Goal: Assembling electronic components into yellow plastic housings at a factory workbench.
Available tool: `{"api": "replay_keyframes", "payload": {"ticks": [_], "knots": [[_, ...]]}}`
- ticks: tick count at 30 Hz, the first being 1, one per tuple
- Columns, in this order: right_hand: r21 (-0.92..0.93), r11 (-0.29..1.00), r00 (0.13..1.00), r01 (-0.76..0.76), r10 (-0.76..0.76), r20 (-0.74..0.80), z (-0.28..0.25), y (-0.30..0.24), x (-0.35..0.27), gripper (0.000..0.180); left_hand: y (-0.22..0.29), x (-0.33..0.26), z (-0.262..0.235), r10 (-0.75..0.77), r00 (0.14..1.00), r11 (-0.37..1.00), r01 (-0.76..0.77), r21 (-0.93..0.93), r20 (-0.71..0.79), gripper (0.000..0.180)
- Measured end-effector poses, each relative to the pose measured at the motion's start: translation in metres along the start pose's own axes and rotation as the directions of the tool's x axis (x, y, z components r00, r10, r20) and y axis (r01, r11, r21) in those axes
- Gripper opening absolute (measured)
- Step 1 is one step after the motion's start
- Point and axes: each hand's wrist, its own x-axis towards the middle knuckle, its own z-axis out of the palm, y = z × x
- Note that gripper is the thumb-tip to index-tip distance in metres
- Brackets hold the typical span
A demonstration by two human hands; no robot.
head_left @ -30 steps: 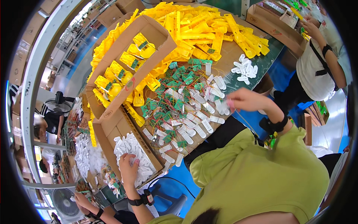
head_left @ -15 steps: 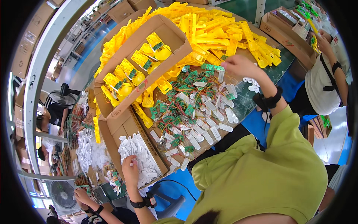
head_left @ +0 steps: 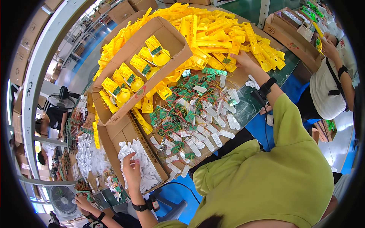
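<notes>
My right hand (head_left: pixel 243 60), with a black wrist device, reaches far out to the heap of yellow plastic parts (head_left: pixel 213 30). Its fingertips rest on a yellow part that carries a small green circuit board (head_left: pixel 227 60); I cannot see whether it grips it. My left hand (head_left: pixel 131 171) lies in a cardboard box (head_left: pixel 114 136) of white plastic pieces (head_left: pixel 146 167), fingers curled onto them. Between the hands, green circuit boards with coloured wires (head_left: pixel 178 110) and white oblong covers (head_left: pixel 213 129) are spread on cardboard.
A tilted cardboard tray (head_left: pixel 167 34) holds assembled yellow units with green boards (head_left: pixel 129 76). Another person (head_left: pixel 330 83) works at the right by a cardboard box (head_left: pixel 289 30). More hands (head_left: pixel 81 201), white parts (head_left: pixel 85 159) and two fans (head_left: pixel 62 100) are at the left.
My right hand has moved away from the white covers, outward to the yellow heap. My left hand has stayed in the box of white pieces.
</notes>
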Motion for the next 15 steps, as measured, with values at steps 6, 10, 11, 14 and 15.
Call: {"api": "replay_keyframes", "payload": {"ticks": [6,10,11,14,15], "knots": [[-0.006,1.0,0.998,0.004,-0.004,-0.06,-0.018,-0.019,0.011,0.041,0.0,0.001,-0.002,0.061,0.995,0.998,-0.062,0.007,0.084,0.022],[0.066,0.993,0.995,-0.1,0.098,0.029,-0.041,-0.038,-0.004,0.049,-0.006,0.0,-0.002,-0.08,0.995,0.991,0.086,-0.107,0.055,0.02],[0.065,0.993,0.995,-0.1,0.098,0.028,-0.046,-0.041,-0.009,0.049,-0.008,0.0,-0.003,-0.112,0.992,0.99,0.116,-0.085,0.05,0.019],[0.208,0.976,0.997,-0.07,0.071,0.002,-0.061,-0.05,-0.028,0.052,-0.009,-0.001,-0.005,-0.082,0.996,0.997,0.082,0.016,0.033,0.018],[0.054,0.997,0.998,-0.059,0.058,0.018,-0.067,-0.053,-0.035,0.052,-0.01,-0.001,-0.007,-0.082,0.996,0.997,0.082,0.015,0.035,0.018]]}}
